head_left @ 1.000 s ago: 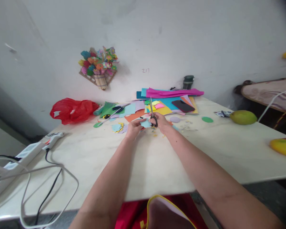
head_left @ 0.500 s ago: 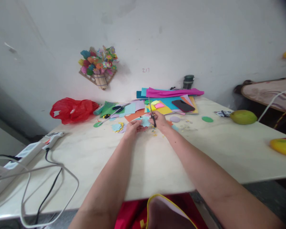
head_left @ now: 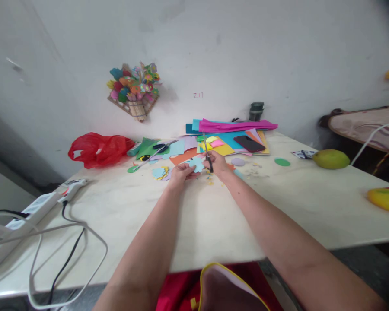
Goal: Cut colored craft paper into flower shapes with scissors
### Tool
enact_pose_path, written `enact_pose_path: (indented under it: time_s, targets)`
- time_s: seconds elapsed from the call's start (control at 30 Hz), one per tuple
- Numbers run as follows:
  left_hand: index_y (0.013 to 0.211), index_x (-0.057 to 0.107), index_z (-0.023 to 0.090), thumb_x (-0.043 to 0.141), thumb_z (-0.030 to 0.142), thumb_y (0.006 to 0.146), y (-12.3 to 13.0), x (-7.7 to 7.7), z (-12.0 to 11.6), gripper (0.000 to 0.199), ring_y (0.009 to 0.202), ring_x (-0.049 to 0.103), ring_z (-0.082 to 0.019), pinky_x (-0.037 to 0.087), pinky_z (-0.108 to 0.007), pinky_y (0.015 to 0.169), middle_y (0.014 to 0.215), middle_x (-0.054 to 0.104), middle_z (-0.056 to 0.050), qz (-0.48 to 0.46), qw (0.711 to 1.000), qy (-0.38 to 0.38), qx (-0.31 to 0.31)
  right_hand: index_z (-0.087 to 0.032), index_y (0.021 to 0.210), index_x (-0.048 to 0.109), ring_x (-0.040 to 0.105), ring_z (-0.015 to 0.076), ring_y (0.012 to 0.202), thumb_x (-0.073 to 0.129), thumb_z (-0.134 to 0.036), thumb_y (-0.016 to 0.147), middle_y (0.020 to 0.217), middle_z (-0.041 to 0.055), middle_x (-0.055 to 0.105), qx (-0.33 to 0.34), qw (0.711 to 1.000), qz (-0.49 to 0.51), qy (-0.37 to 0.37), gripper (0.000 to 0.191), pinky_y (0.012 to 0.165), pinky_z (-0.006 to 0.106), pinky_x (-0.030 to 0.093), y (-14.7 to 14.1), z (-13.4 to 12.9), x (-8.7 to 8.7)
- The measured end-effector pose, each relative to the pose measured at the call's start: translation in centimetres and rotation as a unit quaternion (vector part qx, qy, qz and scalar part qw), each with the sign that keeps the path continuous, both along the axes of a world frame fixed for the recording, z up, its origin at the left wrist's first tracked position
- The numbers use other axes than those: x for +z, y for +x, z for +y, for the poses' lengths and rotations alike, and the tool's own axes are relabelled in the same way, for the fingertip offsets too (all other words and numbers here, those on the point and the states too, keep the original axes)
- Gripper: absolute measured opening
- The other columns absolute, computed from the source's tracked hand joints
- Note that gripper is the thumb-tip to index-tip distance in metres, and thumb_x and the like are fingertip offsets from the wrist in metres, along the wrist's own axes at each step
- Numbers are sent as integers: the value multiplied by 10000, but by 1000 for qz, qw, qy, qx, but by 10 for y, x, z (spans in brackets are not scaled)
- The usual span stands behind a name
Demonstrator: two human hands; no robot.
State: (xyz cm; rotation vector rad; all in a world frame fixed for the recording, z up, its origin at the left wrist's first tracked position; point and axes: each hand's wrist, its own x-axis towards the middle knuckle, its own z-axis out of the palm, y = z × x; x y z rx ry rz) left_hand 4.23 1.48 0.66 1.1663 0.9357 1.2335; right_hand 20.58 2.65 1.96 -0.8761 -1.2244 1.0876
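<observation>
My left hand (head_left: 182,173) pinches a light blue paper flower (head_left: 198,164) with a scalloped edge. Close beside it, my right hand (head_left: 219,164) is closed around the dark handles of a pair of scissors (head_left: 205,141), whose blades point up and away from me. The blades stand right by the flower's right side; whether they touch it I cannot tell. Left of my left hand lie several cut paper flowers (head_left: 158,173), blue over yellow. Small paper scraps (head_left: 254,171) are scattered to the right, near a lilac paper circle (head_left: 237,162).
Coloured paper sheets (head_left: 178,147), a phone (head_left: 249,144) and a second pair of scissors (head_left: 161,148) lie behind my hands. A red plastic bag (head_left: 99,150) is at the left, a mango (head_left: 331,159) at the right. Power strips with cables (head_left: 35,211) occupy the near left.
The blue paper flower has turned slightly in my left hand and shows more of its face. The scissors have shifted a little; the rest stays put.
</observation>
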Motion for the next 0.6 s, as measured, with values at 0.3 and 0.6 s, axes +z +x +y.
enact_pose_path:
  time_s: [0.3,0.6]
  targets:
    - [686,619,145,864,425,566,-3,-2,4,391,679,716,-209,580,-330,707,705,722,-84,-20,999,22,17,-205,806,554,548,115,456,771,-234,544,531,-62,553,-40,998,7,-40,341,413,205,377,0,-4,6]
    - [733,553,168,849,444,590,-9,4,8,429,747,727,-202,573,-310,736,647,662,-14,-50,995,31,84,-182,645,565,440,95,309,830,-245,602,413,-31,524,4,994,-61,-91,276,312,217,356,1,-2,3]
